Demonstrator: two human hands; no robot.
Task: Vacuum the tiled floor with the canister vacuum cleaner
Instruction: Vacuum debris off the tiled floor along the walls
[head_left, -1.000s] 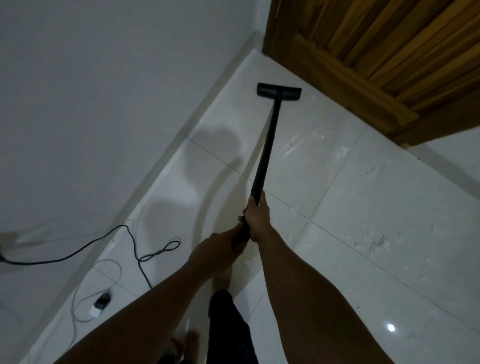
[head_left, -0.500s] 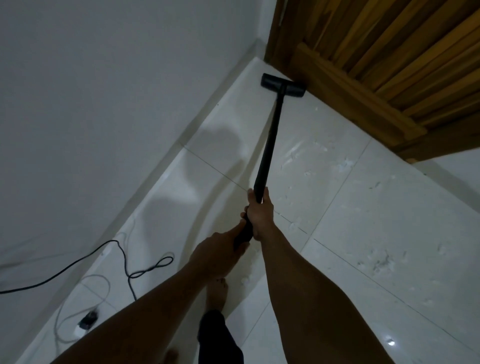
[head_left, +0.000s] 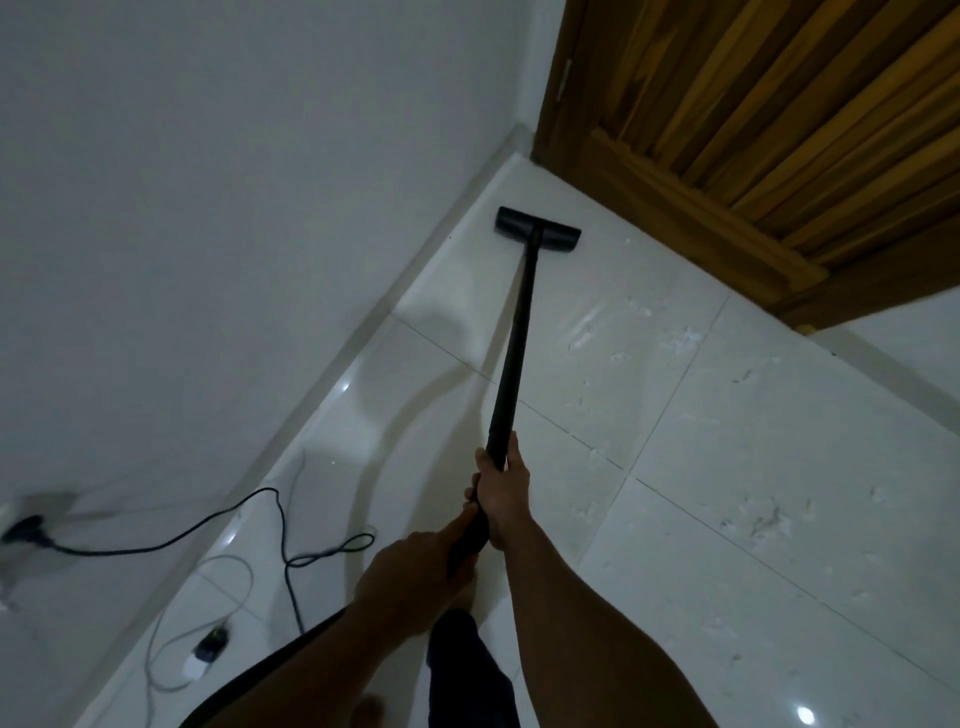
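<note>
The flat black floor nozzle (head_left: 537, 228) of the vacuum sat on the glossy white tiled floor (head_left: 727, 467) in the far corner. Its left end lay just beside the pale skirting strip (head_left: 415, 280) under the plain white wall (head_left: 208, 208). Its right end stayed apart from the slatted brown wooden door (head_left: 753, 130). The long black vacuum wand (head_left: 514, 353) ran from the nozzle back toward the person.

The right hand (head_left: 503, 488) gripped the wand higher up, fingers wrapped round it. The left hand (head_left: 415, 577) held the near end of the wand just behind it, fingers curled over the tube.

To the right of the wand the tiles lay open and wide, marked with pale scuffs and specks. On the near left, along the wall, a thin black power cord (head_left: 280, 519) looped across the floor from a blurred plug (head_left: 26, 530) at the wall. A thin white cable (head_left: 156, 649) with a small black-and-white adapter (head_left: 208, 647) curled beside it. A dark trouser leg (head_left: 467, 670) stood between the forearms.
</note>
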